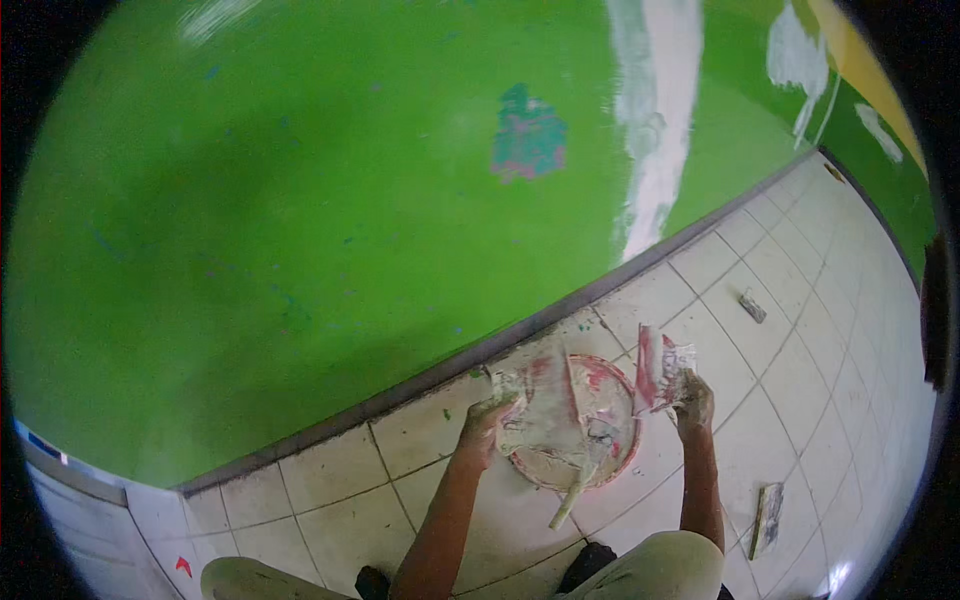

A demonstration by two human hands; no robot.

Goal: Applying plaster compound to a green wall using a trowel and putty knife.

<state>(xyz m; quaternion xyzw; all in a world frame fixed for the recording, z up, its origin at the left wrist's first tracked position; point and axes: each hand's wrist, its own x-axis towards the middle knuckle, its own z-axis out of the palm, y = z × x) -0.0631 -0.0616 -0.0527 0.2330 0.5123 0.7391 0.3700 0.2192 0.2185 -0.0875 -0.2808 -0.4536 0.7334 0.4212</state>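
Note:
My left hand (488,424), fingers closed and smeared with putty, grips a wide, putty-coated scraper (546,388). Its blade spans the left part of a round tub (634,455) on the floor. Pale putty with pink streaks lies inside the tub, and a whitish stick (570,500) leans out over its near rim. On the tub's right side, my right hand (694,403) is closed round another scraper (658,365) with pink and white smears. That blade stands raised beside the rim. Putty and fingers hide both handles.
A green wall (300,250) with a white patched strip (665,120) and a teal-pink spot (530,140) rises beyond the tiled floor (780,400). A flat, stained piece (767,520) lies at right, and a smaller one (752,306) farther off. My knees flank the lower edge.

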